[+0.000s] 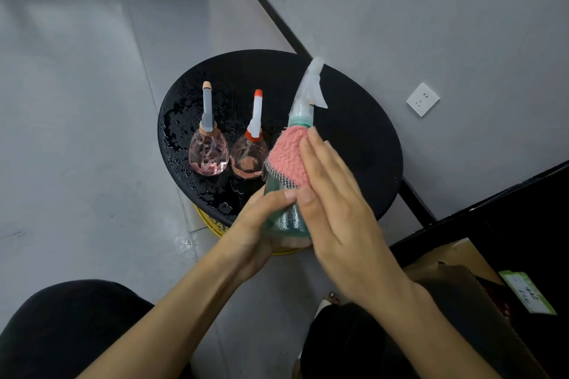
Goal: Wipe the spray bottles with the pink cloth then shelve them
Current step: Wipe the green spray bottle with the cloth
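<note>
Pink liquid fills the grey-nozzled bottle and the red-nozzled bottle, standing at nine o'clock on the wet black counter. At six o'clock the left hand wraps its grip round the green bottle. The right hand, held flat, presses the pink cloth against it. Wet plastic could slip and topple the neighbours.

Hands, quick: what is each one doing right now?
Left hand: closed, gripping the green spray bottle near its base.
Right hand: open, flat fingers pressing the pink cloth against that bottle.
</note>
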